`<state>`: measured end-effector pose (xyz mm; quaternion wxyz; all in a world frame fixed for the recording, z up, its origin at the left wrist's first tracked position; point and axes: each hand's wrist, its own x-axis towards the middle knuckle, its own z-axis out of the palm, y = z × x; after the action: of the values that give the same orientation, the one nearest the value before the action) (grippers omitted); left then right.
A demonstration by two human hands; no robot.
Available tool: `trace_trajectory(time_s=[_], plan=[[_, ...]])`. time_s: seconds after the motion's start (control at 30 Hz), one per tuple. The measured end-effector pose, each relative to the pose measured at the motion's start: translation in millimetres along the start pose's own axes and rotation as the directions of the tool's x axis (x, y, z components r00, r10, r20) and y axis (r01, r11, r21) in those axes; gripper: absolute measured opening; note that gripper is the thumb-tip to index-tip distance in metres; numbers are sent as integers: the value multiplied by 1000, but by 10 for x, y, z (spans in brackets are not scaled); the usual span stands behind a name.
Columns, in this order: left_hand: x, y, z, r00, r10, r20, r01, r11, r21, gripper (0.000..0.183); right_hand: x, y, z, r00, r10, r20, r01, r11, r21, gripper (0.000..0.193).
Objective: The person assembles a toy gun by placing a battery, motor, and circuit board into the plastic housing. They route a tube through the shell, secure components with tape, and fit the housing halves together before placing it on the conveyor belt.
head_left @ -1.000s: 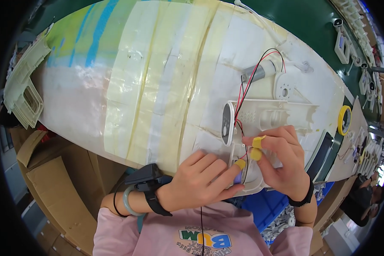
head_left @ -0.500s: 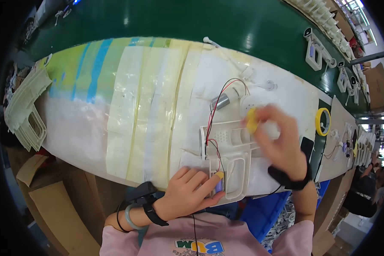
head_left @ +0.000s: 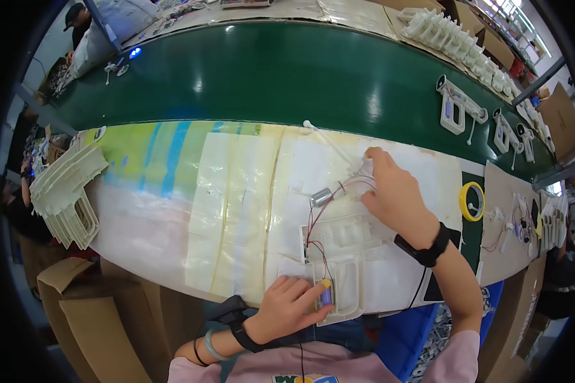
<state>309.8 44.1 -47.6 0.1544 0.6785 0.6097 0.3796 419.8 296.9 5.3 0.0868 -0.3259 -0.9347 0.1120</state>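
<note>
Item: white plastic housing [head_left: 338,255], lying flat on the taped bench [head_left: 236,191] near its front edge, red and black wires [head_left: 322,214] running from it to a small silver motor [head_left: 321,196]. Left hand [head_left: 291,309] pressed on the housing's lower end, its grip closed over a small purple-and-yellow part [head_left: 326,293]. Right hand [head_left: 396,195] stretched forward past the motor, fingertips down on the bench beside the wires; whether that grip held anything could not be told. Handling advice: hold the housing steady, leave the wires slack.
</note>
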Motion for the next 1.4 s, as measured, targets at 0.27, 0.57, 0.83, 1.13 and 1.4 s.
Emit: trace_trajectory(time_s=[0.27, 0.57, 0.83, 1.13, 1.4], plan=[[-14, -26, 68, 999, 37, -10, -37, 999, 30, 44, 423, -282, -429, 982, -56, 182, -81, 739, 669, 34], [-28, -12, 105, 998, 38, -59, -36, 999, 28, 42, 245, -166, -109, 873, -296, 387, 273, 955, 116, 34], [-52, -4, 57, 998, -24, -54, 24, 1000, 0, 40, -208, -94, -342, 878, -479, 11, 477, 873, -96, 37], [-12, -25, 48, 999, -6, -40, 5, 1000, -23, 47, -828, 4, 0, 928, -372, 37, 373, 921, -112, 44], [-77, -82, 104, 996, 30, -80, -30, 1000, -3, 41, -529, -198, -247, 969, -229, -94, 237, 969, 73, 34]])
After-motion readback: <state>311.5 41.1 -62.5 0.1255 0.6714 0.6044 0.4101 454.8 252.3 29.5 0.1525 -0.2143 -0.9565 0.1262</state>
